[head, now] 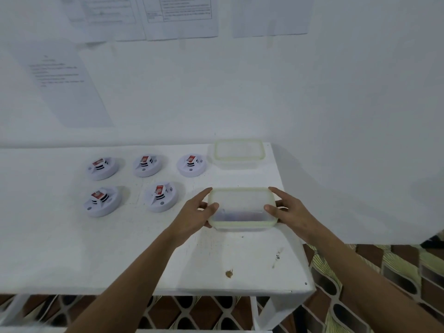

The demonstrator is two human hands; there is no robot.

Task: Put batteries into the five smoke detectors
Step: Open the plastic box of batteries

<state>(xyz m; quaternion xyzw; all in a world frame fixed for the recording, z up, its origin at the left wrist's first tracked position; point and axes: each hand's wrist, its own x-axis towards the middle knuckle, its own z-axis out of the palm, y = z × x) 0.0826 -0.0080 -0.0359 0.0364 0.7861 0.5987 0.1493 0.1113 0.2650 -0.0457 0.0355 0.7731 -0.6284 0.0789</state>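
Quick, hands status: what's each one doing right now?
Left hand: grips the left end of the near lidded container, thumb on its lid.
Right hand: grips the right end of the same container.

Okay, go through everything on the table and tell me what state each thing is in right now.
Five smoke detectors: on the table, each with a red battery on top.
Near container: lid on, gripped at both ends.
Far container: lid on, untouched.
Left hand: gripping the near container's left end.
Right hand: gripping its right end.
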